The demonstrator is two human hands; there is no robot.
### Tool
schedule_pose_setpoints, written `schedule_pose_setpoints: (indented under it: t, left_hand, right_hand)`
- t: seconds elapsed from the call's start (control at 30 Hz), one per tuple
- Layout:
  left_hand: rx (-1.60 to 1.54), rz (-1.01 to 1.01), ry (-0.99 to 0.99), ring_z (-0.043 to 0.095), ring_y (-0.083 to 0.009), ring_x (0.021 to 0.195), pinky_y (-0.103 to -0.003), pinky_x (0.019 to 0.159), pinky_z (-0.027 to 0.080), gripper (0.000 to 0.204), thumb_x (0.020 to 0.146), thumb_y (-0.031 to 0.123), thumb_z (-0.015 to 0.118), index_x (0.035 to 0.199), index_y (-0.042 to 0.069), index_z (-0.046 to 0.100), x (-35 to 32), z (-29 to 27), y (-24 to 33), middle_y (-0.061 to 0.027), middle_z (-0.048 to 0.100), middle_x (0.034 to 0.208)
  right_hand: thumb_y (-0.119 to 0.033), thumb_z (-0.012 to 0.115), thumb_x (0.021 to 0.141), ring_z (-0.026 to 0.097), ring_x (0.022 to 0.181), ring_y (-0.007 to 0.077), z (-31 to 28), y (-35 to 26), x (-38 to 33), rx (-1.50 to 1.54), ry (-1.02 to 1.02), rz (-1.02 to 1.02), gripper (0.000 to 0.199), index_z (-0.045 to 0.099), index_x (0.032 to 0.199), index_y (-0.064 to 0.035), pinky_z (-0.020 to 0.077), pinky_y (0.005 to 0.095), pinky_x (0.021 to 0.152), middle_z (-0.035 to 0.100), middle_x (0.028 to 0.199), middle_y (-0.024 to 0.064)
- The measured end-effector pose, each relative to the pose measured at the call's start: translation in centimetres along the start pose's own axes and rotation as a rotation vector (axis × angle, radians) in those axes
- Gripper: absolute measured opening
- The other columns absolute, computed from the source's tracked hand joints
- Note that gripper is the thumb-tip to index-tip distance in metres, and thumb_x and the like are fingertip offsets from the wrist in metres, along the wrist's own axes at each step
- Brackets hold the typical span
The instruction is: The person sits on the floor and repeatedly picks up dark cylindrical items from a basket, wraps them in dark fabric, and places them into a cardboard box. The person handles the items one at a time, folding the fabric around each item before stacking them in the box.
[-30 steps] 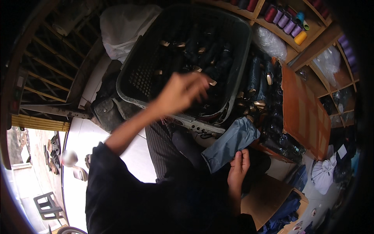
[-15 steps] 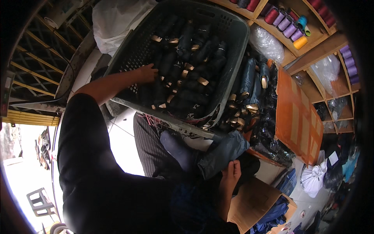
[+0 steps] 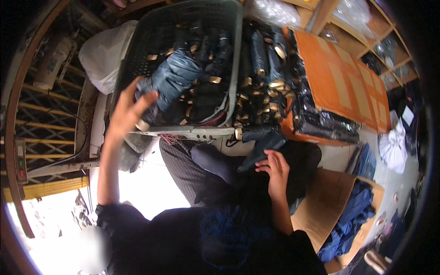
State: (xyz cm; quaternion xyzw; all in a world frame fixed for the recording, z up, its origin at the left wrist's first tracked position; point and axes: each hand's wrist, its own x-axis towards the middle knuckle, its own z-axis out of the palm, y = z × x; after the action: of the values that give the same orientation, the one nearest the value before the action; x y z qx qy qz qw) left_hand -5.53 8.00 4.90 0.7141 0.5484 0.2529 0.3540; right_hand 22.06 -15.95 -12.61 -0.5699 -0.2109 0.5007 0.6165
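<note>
My left hand (image 3: 127, 109) is closed round a folded compact umbrella (image 3: 178, 75) with loose blue-grey cloth. It holds the umbrella over the near left part of a dark green plastic basket (image 3: 237, 50). Several dark folded umbrellas with pale gold ends lie in that basket. My right hand (image 3: 276, 169) is over my lap, its thumb and fingers pinching the edge of a dark blue-grey cloth sleeve (image 3: 262, 149). Part of this sleeve is lost against my dark clothes. Beside it, a small gold end (image 3: 238, 134) shows near the basket's corner.
More folded umbrellas (image 3: 270, 59) are stacked right of the basket, beside an orange taped carton (image 3: 341, 75). An open cardboard box (image 3: 323, 201) with blue cloth sits at my right. A white bag (image 3: 103, 59) stands left of the basket, near a metal lattice gate (image 3: 50, 112).
My left hand has come up from among the umbrellas in the basket with one in its grip. My right hand stays by the cloth sleeve. The view has shifted to the right.
</note>
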Motion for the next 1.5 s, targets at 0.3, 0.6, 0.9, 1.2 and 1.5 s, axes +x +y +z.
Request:
schedule_pose_setpoints:
  t: [0.3,0.6,0.9,1.2,1.5]
  left_hand:
    - [-0.525,0.132,-0.58,0.065,-0.0223,0.077,-0.031,0.068,0.049,0.038,0.089,0.024,0.064,0.115,-0.001,0.053,-15.3,21.6,3.2,-0.0117,0.065,0.084]
    - [0.043,0.694,-0.161,0.056,-0.028,0.078,-0.037,0.076,0.048,0.04,0.066,0.007,0.078,0.103,0.002,0.063,-13.3,18.8,3.4,-0.0127,0.06,0.093]
    - [-0.672,-0.057,-0.233,0.058,-0.0096,0.093,-0.023,0.073,0.047,0.023,0.087,0.001,0.064,0.109,0.001,0.058,-12.5,26.1,-3.2,-0.0063,0.062,0.102]
    - [-0.989,-0.446,-0.345,0.058,-0.0111,0.094,-0.029,0.082,0.052,0.033,0.089,-0.003,0.055,0.122,0.004,0.055,-16.4,29.9,-5.7,-0.0053,0.052,0.12]
    - [-0.024,0.526,-0.283,0.054,-0.0282,0.098,-0.039,0.083,0.046,0.039,0.066,0.013,0.078,0.104,0.012,0.067,-15.8,28.9,-4.8,-0.0074,0.057,0.109]
  right_hand:
    - [-0.058,0.065,0.076,0.059,0.106,0.0375,-0.2,-2.4,-2.6,0.599,-0.348,-0.079,0.103,0.017,0.144,0.0027,0.0483,0.052,0.091,0.032,0.145,0.0191]
    - [-0.043,0.054,0.077,0.063,0.063,0.0312,-8.3,0.8,-2.9,0.794,-0.302,0.215,0.086,0.025,0.138,0.0112,0.054,0.044,0.053,0.059,0.096,0.0245]
    - [-0.027,0.06,0.08,0.065,0.07,0.028,-7.5,-0.8,-3.2,0.54,-0.353,0.219,0.07,0.033,0.136,0.0033,0.0559,0.0404,0.057,0.054,0.118,0.0224]
    - [-0.021,0.063,0.082,0.066,0.076,0.029,-9.2,4.3,-5.8,0.469,-0.268,0.459,0.059,0.039,0.131,0.0007,0.0575,0.041,0.062,0.06,0.099,0.018]
    - [-0.026,0.058,0.083,0.066,0.07,0.0301,-9.7,3.3,-4.9,0.413,-0.223,0.431,0.06,0.038,0.133,0.0005,0.0576,0.0422,0.059,0.062,0.094,0.0198]
